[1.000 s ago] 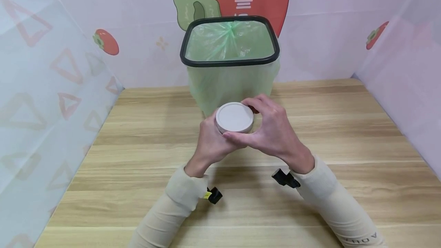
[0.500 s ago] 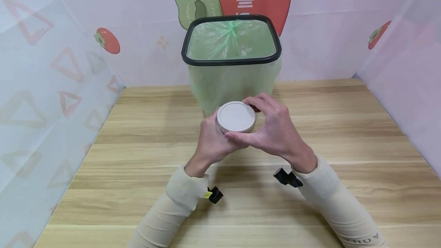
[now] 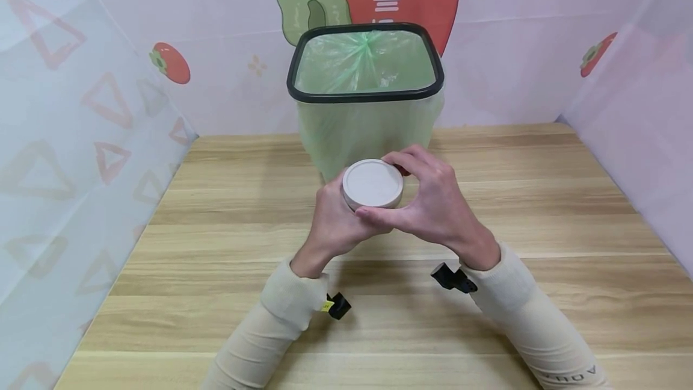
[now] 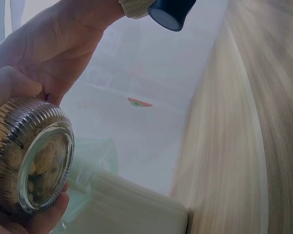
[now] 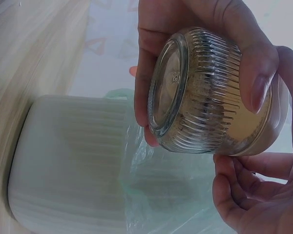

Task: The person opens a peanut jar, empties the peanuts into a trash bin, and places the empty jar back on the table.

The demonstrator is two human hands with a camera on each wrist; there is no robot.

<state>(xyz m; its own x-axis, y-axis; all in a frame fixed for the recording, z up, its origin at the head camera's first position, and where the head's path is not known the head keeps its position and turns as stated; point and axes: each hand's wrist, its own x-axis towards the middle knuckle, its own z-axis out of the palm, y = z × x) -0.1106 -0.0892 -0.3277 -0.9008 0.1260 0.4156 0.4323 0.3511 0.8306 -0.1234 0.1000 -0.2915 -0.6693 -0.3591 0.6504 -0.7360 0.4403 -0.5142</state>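
A ribbed glass jar (image 5: 202, 100) with lumpy brown contents is held up over the table. Its round white lid (image 3: 372, 183) faces the head camera, and the clear base shows in both wrist views. My left hand (image 3: 341, 224) grips the glass body, its thumb (image 5: 260, 87) lying along the ribs. Around the lid's edge curl the thumb and fingers of my right hand (image 3: 438, 203). In the left wrist view the glass base (image 4: 45, 168) points toward the camera, and part of my left hand is cut off by the frame.
Behind the hands stands a bin (image 3: 368, 131) with a black rim (image 3: 365, 99) and a pale green bag liner (image 3: 335, 71). The wood-grain table (image 3: 227, 209) is bordered by printed cloth walls (image 3: 227, 89). A small black camera (image 3: 453, 278) sits at the right wrist, another camera (image 3: 338, 306) at the left.
The head view has shifted slightly, so everything sits a little further right in it. Both hands keep the same hold on the jar and lid.
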